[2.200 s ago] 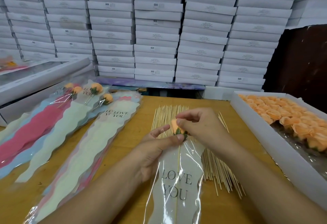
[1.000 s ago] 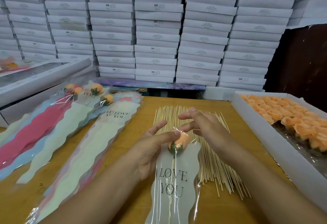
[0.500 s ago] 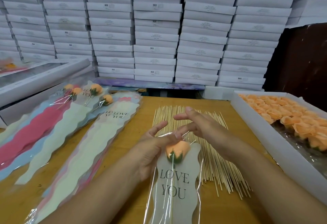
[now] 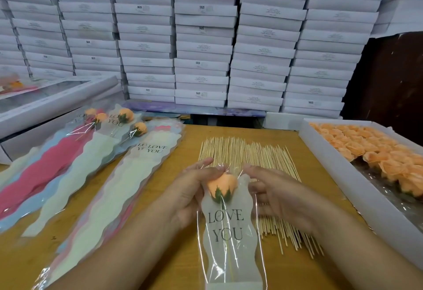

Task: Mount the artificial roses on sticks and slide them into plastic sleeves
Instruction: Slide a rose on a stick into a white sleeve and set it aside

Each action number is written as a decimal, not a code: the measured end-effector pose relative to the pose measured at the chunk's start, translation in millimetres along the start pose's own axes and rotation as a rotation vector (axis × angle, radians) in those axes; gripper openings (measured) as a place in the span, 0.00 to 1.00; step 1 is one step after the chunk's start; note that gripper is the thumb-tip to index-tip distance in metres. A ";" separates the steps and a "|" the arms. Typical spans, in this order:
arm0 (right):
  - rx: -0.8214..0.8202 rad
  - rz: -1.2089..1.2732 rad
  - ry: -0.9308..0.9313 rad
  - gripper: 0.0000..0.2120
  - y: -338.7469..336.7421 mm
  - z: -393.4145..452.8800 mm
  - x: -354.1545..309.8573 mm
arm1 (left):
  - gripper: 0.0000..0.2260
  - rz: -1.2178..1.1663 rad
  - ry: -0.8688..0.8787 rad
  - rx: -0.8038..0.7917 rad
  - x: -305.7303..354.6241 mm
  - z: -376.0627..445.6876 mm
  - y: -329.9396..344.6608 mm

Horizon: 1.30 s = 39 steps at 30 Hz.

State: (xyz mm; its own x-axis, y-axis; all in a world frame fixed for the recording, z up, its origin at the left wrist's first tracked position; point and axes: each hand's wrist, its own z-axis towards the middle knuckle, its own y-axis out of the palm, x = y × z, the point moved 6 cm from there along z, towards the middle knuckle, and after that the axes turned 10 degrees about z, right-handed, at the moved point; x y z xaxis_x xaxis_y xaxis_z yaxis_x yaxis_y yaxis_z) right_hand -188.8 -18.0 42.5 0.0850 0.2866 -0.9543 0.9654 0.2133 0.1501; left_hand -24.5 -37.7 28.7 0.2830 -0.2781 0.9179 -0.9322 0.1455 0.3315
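An orange artificial rose on a thin stick sits inside a clear plastic sleeve printed "LOVE YOU", lying lengthwise toward me. My left hand pinches the sleeve's top left edge beside the rose. My right hand holds the sleeve's top right edge with curled fingers. Under and behind my hands lies a spread of wooden sticks. A white tray at the right holds several loose orange roses.
Several finished sleeved roses lie at the left beside a stack of empty sleeves. A white box lid stands at far left. Stacked white boxes fill the wall behind the wooden table.
The rose has slid down into the sleeve. My right hand let go of the bud and moved to the sleeve's right edge; my left hand stayed at the left edge.
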 end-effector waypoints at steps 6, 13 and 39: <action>-0.228 -0.005 0.110 0.20 23.7 -11.5 16.9 | 0.29 0.015 0.024 0.033 0.8 1.3 -3.7; -0.197 0.119 0.078 0.10 35.1 -9.9 33.1 | 0.27 -0.021 0.031 0.045 0.2 -1.4 -2.7; 0.175 0.273 -0.174 0.11 -43.2 18.4 -4.7 | 0.12 0.486 -0.127 -0.317 -26.4 -26.0 35.3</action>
State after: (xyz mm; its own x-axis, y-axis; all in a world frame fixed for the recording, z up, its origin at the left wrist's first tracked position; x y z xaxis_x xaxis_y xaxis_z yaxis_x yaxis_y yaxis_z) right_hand -226.4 -45.7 35.8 0.3718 0.1441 -0.9171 0.9275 -0.0161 0.3735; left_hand -59.1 -0.5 21.9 -0.2072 -0.2171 0.9539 -0.8298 0.5554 -0.0538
